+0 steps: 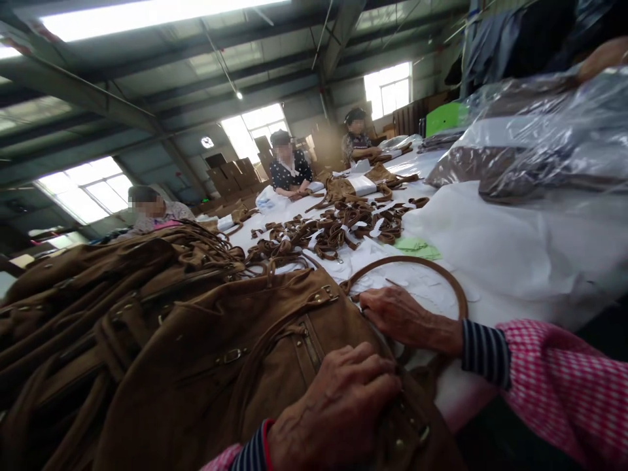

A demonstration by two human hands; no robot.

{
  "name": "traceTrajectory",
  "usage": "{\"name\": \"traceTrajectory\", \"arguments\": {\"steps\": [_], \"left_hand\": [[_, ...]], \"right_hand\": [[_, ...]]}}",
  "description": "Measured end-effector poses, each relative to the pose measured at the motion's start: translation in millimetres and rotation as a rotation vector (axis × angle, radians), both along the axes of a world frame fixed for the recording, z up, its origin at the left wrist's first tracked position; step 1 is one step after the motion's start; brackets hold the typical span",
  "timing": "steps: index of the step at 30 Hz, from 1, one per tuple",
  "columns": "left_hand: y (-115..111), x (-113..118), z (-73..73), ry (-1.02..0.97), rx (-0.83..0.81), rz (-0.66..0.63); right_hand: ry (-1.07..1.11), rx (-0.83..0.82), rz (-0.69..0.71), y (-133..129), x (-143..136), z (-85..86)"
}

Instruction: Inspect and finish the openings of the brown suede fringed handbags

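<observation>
A brown suede-like handbag [196, 353] lies in front of me, with metal buckles, a zip and a looped handle. My left hand [338, 405] is closed, its fingers curled over the bag's edge; the fingertips are hidden. Farther along that edge, my right hand [400, 317] is closed too, its fingers pinching the bag's rim. What lies between those fingers is too small to make out. Past my right wrist arches a round brown bag handle [426, 260], over the white tabletop covering.
More brown bags [73, 307] are piled at left. Bundled brown straps [338, 226] with white paper lie mid-table, near green paper [419, 247]. Plastic-wrapped bags [540, 150] stand at right. Across the table are several people, one in a dotted top [289, 171].
</observation>
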State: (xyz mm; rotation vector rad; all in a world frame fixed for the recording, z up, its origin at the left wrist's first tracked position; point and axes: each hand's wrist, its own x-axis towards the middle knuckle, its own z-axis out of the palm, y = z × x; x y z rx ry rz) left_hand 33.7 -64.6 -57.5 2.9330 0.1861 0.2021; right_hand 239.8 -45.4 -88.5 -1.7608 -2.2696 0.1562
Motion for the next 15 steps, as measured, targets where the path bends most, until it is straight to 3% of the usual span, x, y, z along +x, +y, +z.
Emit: {"name": "traceTrajectory", "arguments": {"steps": [3, 7, 11, 15], "left_hand": [[23.4, 2.7, 14.4, 0.021, 0.005, 0.143], [81.9, 8.5, 27.7, 0.097, 0.111, 0.410], [133.5, 14.4, 12.5, 0.131, 0.102, 0.505], [145.8, 14.9, -11.1, 0.094, 0.068, 0.518]], "right_hand": [[0.010, 0.009, -0.026, 3.9, -1.3, -1.5], [0.013, 0.023, -0.008, 8.6, 0.4, -4.0], [0.157, 0.015, 0.100, 16.3, 14.3, -3.8], [0.246, 0.085, 0.082, 32.4, 28.7, 2.9]]}}
